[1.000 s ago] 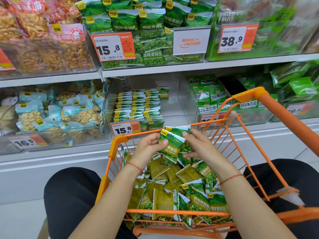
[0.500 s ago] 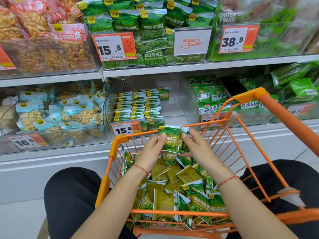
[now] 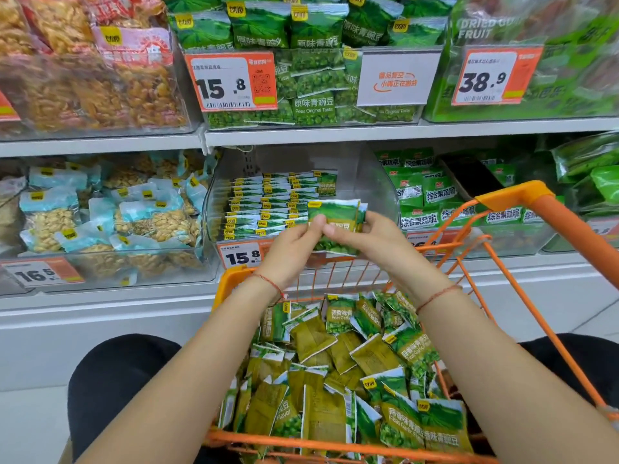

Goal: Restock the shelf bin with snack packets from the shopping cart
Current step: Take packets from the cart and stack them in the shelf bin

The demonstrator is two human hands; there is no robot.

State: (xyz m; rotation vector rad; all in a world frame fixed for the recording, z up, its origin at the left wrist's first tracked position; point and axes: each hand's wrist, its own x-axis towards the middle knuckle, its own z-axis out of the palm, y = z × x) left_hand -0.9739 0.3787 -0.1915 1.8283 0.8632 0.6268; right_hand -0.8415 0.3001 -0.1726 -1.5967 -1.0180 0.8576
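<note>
1. Gripping from both sides, the left hand (image 3: 292, 244) and right hand (image 3: 363, 238) are curled around a small stack of green snack packets (image 3: 336, 216).
2. The stack is held above the orange shopping cart (image 3: 512, 195), just in front of the clear shelf bin (image 3: 378, 182).
3. Rows of matching packets (image 3: 268, 205) are seen inside the bin.
4. Loose packets (image 3: 338, 363) are heaped in the cart, below the held stack.

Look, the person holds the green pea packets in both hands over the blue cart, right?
Almost. The head view shows both hands, left hand and right hand, holding the green pea packets, but the cart is orange, not blue.
</note>
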